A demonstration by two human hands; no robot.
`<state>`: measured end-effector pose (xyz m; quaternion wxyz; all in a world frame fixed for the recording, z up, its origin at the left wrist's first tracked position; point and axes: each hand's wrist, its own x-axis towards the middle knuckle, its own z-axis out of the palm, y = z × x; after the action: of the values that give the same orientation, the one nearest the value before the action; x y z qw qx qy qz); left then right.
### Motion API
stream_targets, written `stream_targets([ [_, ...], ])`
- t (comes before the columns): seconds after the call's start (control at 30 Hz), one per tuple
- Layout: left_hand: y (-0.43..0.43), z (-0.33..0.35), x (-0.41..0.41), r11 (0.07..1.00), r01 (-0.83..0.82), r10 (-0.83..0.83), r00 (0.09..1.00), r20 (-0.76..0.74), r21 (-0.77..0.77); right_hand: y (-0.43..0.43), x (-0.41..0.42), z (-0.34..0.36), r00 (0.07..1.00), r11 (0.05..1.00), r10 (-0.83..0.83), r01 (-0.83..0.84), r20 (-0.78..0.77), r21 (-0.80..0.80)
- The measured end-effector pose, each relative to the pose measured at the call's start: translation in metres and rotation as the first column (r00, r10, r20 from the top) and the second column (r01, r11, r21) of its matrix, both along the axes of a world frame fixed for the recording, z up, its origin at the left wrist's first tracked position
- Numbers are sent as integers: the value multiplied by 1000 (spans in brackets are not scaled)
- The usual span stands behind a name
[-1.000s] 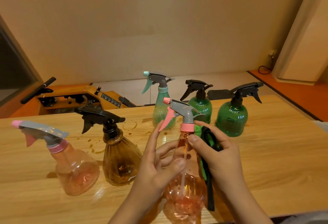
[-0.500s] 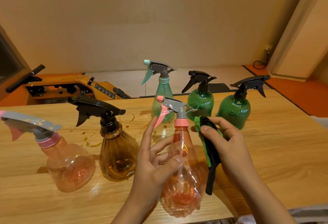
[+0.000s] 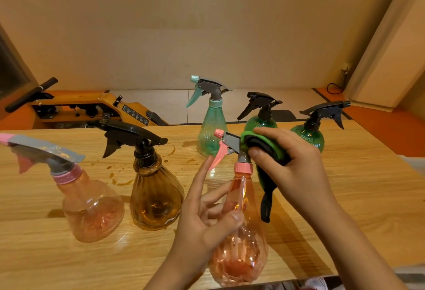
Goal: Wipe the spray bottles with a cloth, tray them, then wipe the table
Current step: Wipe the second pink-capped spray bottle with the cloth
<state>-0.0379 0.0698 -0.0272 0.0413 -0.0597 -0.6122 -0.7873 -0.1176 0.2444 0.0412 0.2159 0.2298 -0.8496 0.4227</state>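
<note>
From my head camera, I am holding the pink bottle [image 3: 239,243] upright at the near edge of the worktop [image 3: 345,197]. My left hand [image 3: 207,220] is wrapping its shoulder, thumb in front and fingers behind, with the forefinger pointing up toward the trigger. My right hand [image 3: 292,170] is gripping the cloth [image 3: 264,149], a green and black wad, and pressing it against the back of the grey spray head [image 3: 230,142]; a loose tail is hanging down beside the neck.

The bottle is looking thin-walled and nearly empty, so I am judging it light, easy to tip and a little slick. The wide ribbed body seems the safest place to hold, since the head may turn on its collar if I pull there. The cloth is soft and is folding round edges readily.

Five more bottles are standing on the worktop: a second pink bottle [image 3: 92,207] at the near left, an amber bottle [image 3: 156,197] just beside it, a teal bottle [image 3: 211,133] farther back, and two green bottles [image 3: 259,124] at the far right. Brown drops [image 3: 122,181] are lying between them.

No tray is showing anywhere. My right hand is hiding part of one green bottle, and the frame is cutting off the second pink bottle's nozzle. The held bottle's base is sitting so low that I cannot tell whether it is touching the worktop.
</note>
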Motion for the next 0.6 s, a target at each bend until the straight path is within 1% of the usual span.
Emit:
stream_targets([
  [0.07,0,0,1,1000,-9,9,1000,-1,3,1,0,-2,1000,999,9,-10,14,34],
  [0.23,1,-1,3,1000,-23,23,1000,0,-1,9,5,-2,998,998,54,-55,43,27],
  [0.37,1,-1,3,999,-34,34,999,1,-11,14,8,0,995,993,94,-96,34,73],
  [0.43,1,-1,3,999,-39,39,999,2,-10,14,8,0,997,993,78,-79,18,82],
  [0.5,2,0,3,999,-41,41,999,-7,-11,11,7,-1,1000,998,27,-27,-9,59],
  [0.6,3,3,3,999,-39,39,999,1,27,4,8,-4,1000,1000,-2,2,-6,28],
])
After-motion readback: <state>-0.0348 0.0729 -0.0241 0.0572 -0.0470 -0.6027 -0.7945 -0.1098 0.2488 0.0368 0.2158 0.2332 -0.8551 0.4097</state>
